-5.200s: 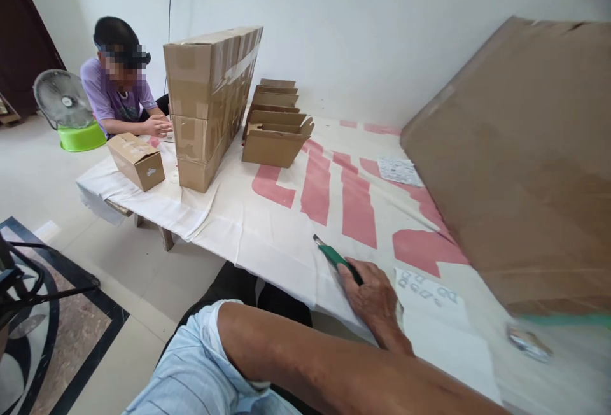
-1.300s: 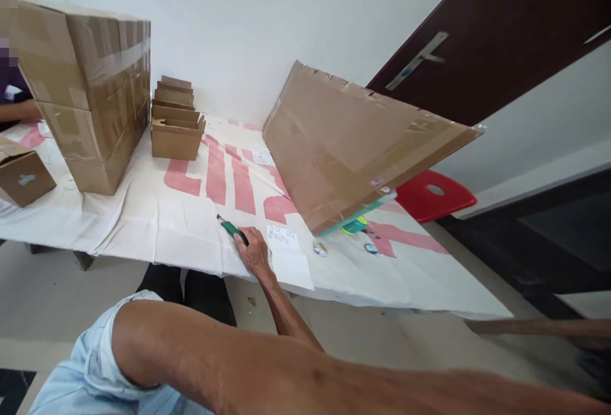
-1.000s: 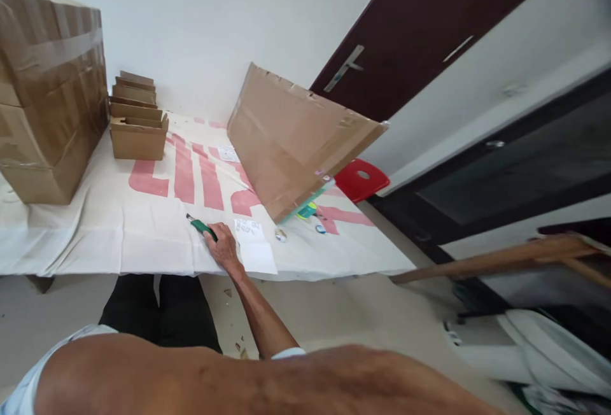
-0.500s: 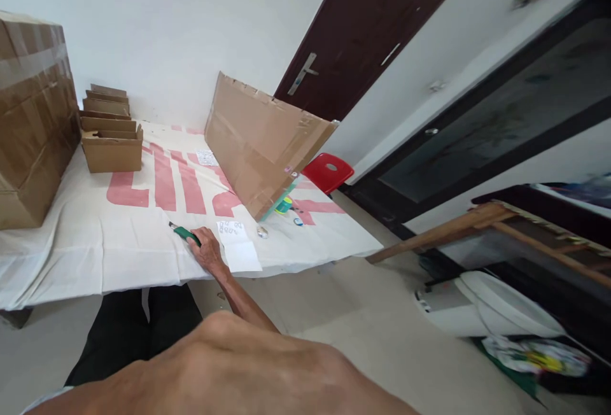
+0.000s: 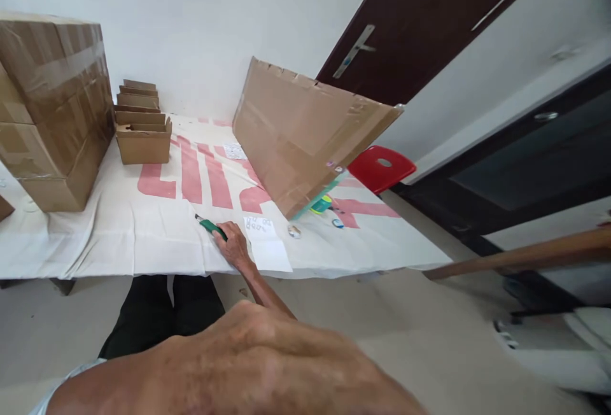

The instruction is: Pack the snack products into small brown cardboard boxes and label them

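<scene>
My right hand (image 5: 233, 244) is closed around a green utility knife (image 5: 209, 226), low over the front of the cloth-covered table (image 5: 162, 243). The knife's tip points away and to the left. Just right of the hand lies a white paper (image 5: 267, 243) with handwriting along its top. Very near the camera, bare skin of what looks like my left arm and hand (image 5: 286, 364) spans the bottom of the view; its fingers are hidden.
Large taped cartons (image 5: 62, 109) stand at the left, beside a row of small open boxes (image 5: 144, 144). A big flat cardboard piece (image 5: 305, 141) leans upright. Near its base are a tape roll (image 5: 294, 232) and a green-yellow item (image 5: 321, 204). Behind stands a red stool (image 5: 382, 167).
The view has turned left, so the scene sits farther right in the picture. My right hand still holds the utility knife at about the same spot on the table.
</scene>
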Available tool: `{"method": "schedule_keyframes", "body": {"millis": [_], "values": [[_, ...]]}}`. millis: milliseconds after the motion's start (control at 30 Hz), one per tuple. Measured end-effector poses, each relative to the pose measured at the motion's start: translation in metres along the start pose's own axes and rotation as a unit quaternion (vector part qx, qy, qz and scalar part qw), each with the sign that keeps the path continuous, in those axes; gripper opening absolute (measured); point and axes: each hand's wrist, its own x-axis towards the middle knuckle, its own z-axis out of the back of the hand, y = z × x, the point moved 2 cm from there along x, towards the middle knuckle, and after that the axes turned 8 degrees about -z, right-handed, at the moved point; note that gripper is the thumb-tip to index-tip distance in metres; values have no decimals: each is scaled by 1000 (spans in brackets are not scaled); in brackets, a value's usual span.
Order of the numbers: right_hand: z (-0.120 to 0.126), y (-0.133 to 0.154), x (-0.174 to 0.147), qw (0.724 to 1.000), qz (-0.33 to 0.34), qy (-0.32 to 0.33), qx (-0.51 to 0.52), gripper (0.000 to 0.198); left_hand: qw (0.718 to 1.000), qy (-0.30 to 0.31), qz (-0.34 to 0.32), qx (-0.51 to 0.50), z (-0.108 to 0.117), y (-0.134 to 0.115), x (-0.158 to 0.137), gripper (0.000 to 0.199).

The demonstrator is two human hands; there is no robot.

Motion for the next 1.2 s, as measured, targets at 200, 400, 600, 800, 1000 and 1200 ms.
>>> {"method": "schedule_keyframes", "body": {"millis": [200, 400, 600, 800, 1000, 1200], "values": [[1, 2, 0, 1000, 11, -6, -8, 23, 954, 26, 290, 78, -66, 85, -60, 26], [-1, 2, 4, 1000, 15, -6, -26, 21, 755, 50, 628, 179, -112, 175, -213, 49], [2, 8, -4, 999, 25, -25, 19, 27, 689, -27, 719, 84, -137, 205, -275, 42], [-9, -8, -10, 997, 65, -40, 6, 28, 686, -84, 722, 28, -144, 186, -299, 31], [-16, -15, -12, 997, 68, -47, -8, 32, 707, -173, 685, 22, -83, 132, -341, 12], [-18, -17, -10, 997, 70, -38, -12, 33, 626, -364, 648, 235, 66, 90, -387, 43]]}}
